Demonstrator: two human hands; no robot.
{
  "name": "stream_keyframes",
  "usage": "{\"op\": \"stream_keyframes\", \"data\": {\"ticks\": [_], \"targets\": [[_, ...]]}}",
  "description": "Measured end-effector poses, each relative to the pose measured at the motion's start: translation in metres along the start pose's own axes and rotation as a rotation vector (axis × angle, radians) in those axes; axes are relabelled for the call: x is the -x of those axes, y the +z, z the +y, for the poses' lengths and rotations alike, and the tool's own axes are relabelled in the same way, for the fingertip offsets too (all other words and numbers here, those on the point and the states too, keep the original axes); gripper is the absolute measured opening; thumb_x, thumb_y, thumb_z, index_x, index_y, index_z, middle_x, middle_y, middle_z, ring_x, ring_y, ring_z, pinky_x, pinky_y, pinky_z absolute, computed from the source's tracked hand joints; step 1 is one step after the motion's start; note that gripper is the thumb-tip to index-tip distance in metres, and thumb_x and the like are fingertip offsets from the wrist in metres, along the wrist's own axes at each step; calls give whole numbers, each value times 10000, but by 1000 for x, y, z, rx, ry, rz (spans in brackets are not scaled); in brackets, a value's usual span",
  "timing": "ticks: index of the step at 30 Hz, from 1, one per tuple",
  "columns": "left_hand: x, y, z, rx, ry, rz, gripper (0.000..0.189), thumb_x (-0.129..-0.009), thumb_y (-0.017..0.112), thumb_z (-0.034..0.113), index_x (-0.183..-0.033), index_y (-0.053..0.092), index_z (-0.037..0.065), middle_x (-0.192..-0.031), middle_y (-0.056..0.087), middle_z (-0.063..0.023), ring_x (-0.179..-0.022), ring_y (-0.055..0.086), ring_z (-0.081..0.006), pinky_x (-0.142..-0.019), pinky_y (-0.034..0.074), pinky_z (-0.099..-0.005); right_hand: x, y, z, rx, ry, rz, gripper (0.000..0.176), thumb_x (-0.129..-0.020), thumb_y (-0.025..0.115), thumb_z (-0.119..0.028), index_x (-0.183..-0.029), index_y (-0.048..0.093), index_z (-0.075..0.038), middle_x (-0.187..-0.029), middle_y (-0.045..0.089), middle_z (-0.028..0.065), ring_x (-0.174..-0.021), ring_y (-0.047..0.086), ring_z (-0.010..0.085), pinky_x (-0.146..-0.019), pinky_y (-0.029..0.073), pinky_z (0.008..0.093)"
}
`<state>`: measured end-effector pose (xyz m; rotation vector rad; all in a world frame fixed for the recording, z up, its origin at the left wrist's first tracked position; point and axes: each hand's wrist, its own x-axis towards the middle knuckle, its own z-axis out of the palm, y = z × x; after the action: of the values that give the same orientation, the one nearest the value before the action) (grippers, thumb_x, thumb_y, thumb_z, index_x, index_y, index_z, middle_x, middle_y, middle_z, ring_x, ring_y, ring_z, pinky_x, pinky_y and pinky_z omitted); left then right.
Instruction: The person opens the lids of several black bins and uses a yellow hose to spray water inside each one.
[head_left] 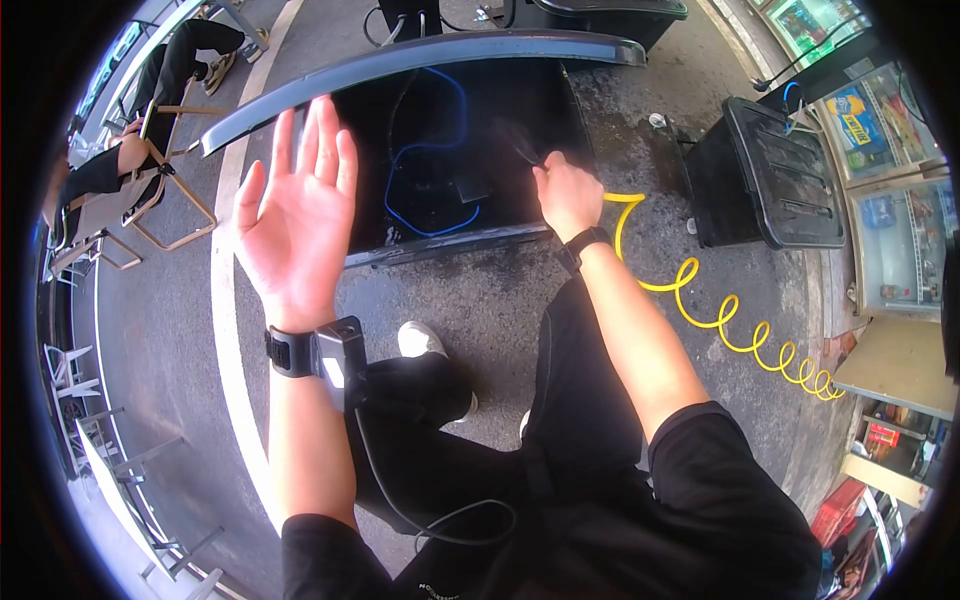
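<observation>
Your left hand (300, 225) was spread, palm up, fingertips at the long, curved, glossy grey strip (430, 54) ahead; uneven support could have let it slip. The coiled yellow plastic hose (624, 197) beside your closed right hand (572, 198) could have snagged, jerking the thin dark tool (528, 152) it pinched.

A thin hose (388, 185) loops across the platform (525, 95); a long bar (420, 62) spans its far part, overreaching the left and right edges. A coiled hose (724, 320) trails right from near the near-right corner, past a bin (790, 180); a chair (178, 205) stands left.
</observation>
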<state>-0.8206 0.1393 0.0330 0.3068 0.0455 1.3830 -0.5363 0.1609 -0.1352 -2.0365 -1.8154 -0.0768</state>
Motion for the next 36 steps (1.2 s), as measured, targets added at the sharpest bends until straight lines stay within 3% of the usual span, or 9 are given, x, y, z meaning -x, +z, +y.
{"op": "stream_keyframes", "data": {"ticks": [20,36], "targets": [[0,-2,0,-15,1,-28,721,-924,492,121,-1554,148,60,-1578,229,-237,-1399,397,-305,-1147,341,-450,0,3,2,8,-5,-22,208,-886,655,-257,-835,594,-65,-706,684,148,-696,689,348,-645,555,455],[1,-2,1,-2,-6,-19,725,-914,498,105,-1549,153,44,-1572,239,-241,-1398,397,-308,-1145,346,-454,-5,-8,-2,-9,-105,-226,195,-795,691,-274,-778,685,-79,-729,695,140,-744,690,342,-691,551,452]]}}
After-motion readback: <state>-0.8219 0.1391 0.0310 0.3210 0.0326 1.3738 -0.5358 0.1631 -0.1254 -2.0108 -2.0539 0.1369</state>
